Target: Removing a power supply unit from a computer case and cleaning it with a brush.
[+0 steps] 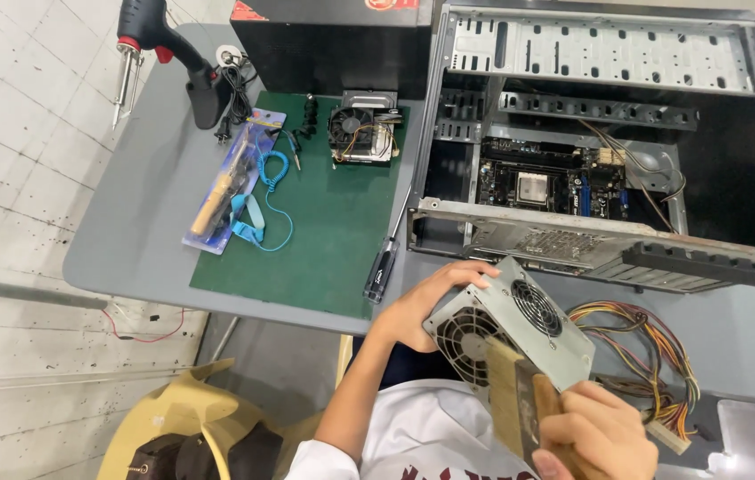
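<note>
Power supply unit (520, 324): grey metal box, held tilted over the near edge of the grey table (142, 222), just in front of the open computer case (604, 133). Two round fan grilles show, one on the upward face, one on the face turned to the person. Left hand (426, 302) is closed round the unit's far-left corner, fingers curled over the top edge, palm under it. Right hand (595, 436) is clenched on the handle of a wide flat paintbrush (509, 391), pale bristles pressed against the lower fan grille. One bundle of coloured wires (653, 356) runs from the unit's right side and lies looped on the table, ending in a pale connector near the right hand. The case lies on its side, panel off: inside, one motherboard (542, 182) with a bare square processor in the middle, a few loose thin cables at its right, empty drive bays along the top and left. One black-handled screwdriver (384, 262) lies just left of the case, on the edge of the green mat (324, 231). On the mat: one cooler, fan plus heatsink (362, 132), at the far end, and a couple of small dark parts beside it, too small to tell. Straddling the mat's left edge: one blister pack (233, 182) holding a wooden-handled soldering iron, with one blue wrist strap and coiled cord on top. Far left corner: one black-and-red soldering gun (142, 44) in a stand. One black box (333, 40) behind the mat.
</note>
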